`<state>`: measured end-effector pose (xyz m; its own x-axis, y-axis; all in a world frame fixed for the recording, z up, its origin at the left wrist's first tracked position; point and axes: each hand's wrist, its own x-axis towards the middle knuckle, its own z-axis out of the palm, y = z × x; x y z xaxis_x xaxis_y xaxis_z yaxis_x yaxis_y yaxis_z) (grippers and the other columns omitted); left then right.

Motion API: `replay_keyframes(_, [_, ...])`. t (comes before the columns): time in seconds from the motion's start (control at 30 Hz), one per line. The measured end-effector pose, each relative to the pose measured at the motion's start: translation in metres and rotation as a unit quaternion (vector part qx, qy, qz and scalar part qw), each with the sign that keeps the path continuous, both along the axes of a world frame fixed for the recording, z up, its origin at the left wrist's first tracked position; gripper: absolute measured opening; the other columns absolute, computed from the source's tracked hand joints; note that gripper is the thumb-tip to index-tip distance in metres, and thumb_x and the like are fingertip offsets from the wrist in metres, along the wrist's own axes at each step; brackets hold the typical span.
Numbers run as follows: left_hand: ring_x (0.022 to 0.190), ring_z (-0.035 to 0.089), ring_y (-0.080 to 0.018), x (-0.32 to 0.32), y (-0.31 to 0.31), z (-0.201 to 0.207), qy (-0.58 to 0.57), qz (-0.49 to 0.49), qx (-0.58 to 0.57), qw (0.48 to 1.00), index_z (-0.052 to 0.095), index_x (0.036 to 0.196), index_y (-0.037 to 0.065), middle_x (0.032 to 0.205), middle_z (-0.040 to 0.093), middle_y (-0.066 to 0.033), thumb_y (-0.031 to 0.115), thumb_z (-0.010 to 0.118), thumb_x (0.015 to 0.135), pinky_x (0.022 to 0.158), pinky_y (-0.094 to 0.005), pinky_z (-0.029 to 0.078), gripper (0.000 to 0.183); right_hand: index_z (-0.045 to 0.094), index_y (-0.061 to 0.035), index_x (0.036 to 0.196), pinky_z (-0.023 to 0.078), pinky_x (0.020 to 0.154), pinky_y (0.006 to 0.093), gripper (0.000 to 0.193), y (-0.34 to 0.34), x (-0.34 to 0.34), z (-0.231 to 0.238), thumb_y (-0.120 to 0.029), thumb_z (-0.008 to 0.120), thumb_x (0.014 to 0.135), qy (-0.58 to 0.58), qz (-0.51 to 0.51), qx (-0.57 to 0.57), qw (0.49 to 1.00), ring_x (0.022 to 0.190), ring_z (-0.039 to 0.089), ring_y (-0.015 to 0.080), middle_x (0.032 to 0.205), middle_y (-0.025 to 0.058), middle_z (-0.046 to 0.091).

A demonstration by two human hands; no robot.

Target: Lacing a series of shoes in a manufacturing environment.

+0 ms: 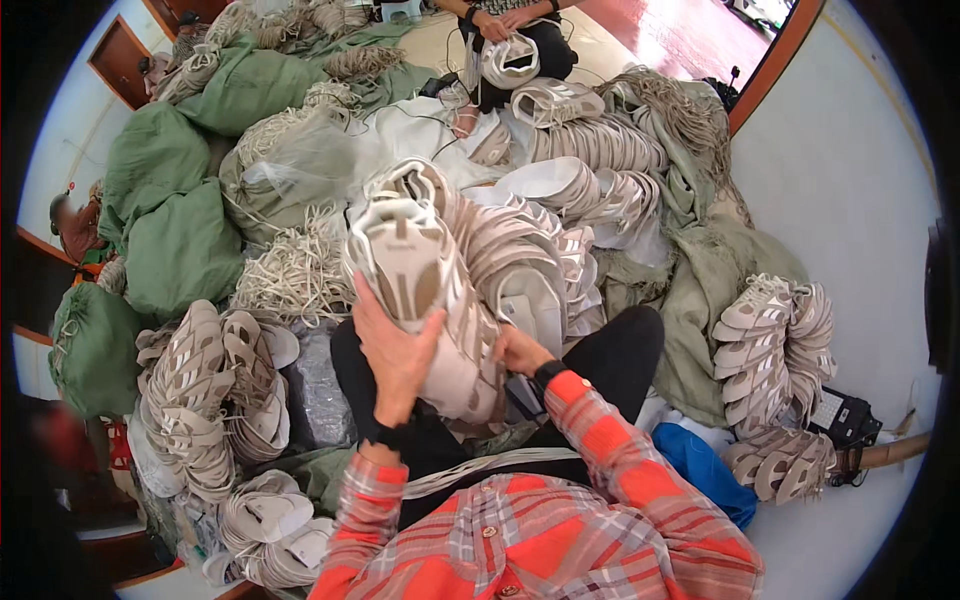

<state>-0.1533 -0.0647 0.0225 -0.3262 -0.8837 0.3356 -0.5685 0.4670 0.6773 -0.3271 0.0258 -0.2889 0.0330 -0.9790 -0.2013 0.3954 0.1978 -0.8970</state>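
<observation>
A nested stack of beige and white shoe uppers stands tilted up in front of me, above my lap. My left hand grips its near left side, the thumb across the front and the fingers along the edge. At the stack's lower right, my right hand is closed with curled fingers; what it pinches is partly hidden. A longer row of nested shoe uppers lies just beyond, leaning to the right. Pale shoelaces form a loose heap to the left.
More stacked uppers sit at my left and right. Bulging green sacks fill the left side. A blue bag lies by my right elbow, near a black device. Across from me, a co-worker's hands hold an upper.
</observation>
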Motion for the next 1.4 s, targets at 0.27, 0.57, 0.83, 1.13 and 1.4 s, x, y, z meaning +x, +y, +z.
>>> replay_keyframes(0.27, [0.121,0.031,-0.0490,0.025,0.066,-0.026,0.017,0.083,0.015,0.996,0.016,0.146,0.005,0.135,0.026,-0.0341,0.031,0.080,0.066,0.097,-0.0537,0.030,0.106,0.062,0.0039,0.083,0.043,0.059,0.0268,0.021,0.002,-0.018,0.249,-0.015,0.054,0.086,0.460,-0.161,-0.028,0.873,0.061,0.049,0.0098,0.062,0.0026,0.051])
replay_keyframes(0.57, [0.120,0.040,-0.0361,0.097,0.056,-0.027,0.141,-0.027,0.144,0.979,0.028,0.137,-0.001,0.128,0.039,-0.0241,0.025,0.080,0.066,0.101,-0.0417,0.035,0.092,0.055,0.0032,0.101,0.044,0.075,0.0280,0.041,-0.116,0.037,0.329,-0.025,0.070,0.076,0.427,0.074,0.029,0.901,0.083,0.052,0.0137,0.087,0.0090,0.057])
replay_keyframes(0.83, [0.098,0.056,-0.0130,0.102,-0.119,0.036,0.028,-0.291,0.459,0.839,0.054,0.124,-0.001,0.109,0.063,-0.0047,0.014,0.067,0.076,0.089,-0.0277,0.044,0.052,0.034,0.0078,0.134,0.035,0.102,0.0401,0.078,-0.053,0.104,0.307,-0.031,0.070,0.076,0.384,-0.104,-0.117,0.910,0.117,0.045,0.0400,0.123,0.0276,0.048])
replay_keyframes(1.13, [0.095,0.054,-0.0109,0.125,-0.133,-0.015,0.040,-0.305,0.443,0.842,0.057,0.120,-0.003,0.106,0.063,-0.0026,0.006,0.059,0.060,0.085,-0.0240,0.041,0.060,0.045,0.0042,0.127,0.041,0.095,0.0342,0.068,0.003,-0.067,0.122,-0.012,0.075,0.069,0.472,-0.264,0.084,0.837,0.110,0.054,0.0281,0.122,0.0184,0.054])
replay_keyframes(1.4, [0.102,0.057,-0.0185,0.196,-0.118,-0.021,0.081,-0.217,0.402,0.886,0.054,0.123,-0.004,0.111,0.062,-0.0116,0.009,0.067,0.058,0.092,-0.0291,0.042,0.068,0.065,-0.0005,0.094,0.049,0.071,0.0372,0.037,-0.050,-0.040,0.237,-0.009,0.075,0.059,0.622,-0.259,-0.122,0.728,0.079,0.059,0.0308,0.079,0.0149,0.064])
